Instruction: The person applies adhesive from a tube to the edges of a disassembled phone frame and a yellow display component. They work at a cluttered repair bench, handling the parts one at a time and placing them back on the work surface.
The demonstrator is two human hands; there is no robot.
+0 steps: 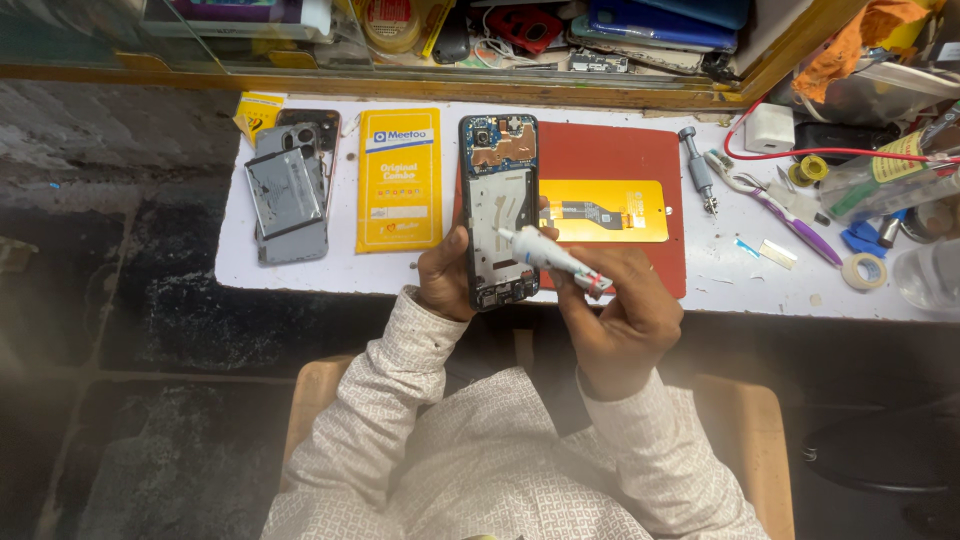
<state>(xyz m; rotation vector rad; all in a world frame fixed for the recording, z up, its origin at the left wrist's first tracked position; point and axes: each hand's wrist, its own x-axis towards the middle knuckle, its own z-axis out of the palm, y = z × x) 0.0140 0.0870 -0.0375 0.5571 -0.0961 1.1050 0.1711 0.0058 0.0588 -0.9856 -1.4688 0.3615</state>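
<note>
My left hand (446, 277) grips the lower left edge of an opened phone (499, 200), its back off and its blue circuit board and grey frame showing. My right hand (620, 315) holds a small white glue tube (552, 257), whose nozzle touches the phone's frame near the middle. The phone lies over the front edge of a red mat (620, 150) on the white work table (300, 270).
A yellow card with a flex cable (610, 210) lies on the mat. Left of the phone sit a yellow package (400, 180) and a stack of grey phone parts (288, 195). Screwdriver (698, 172), purple tweezers (790, 222), tape rolls (863, 271) and bottles crowd the right side.
</note>
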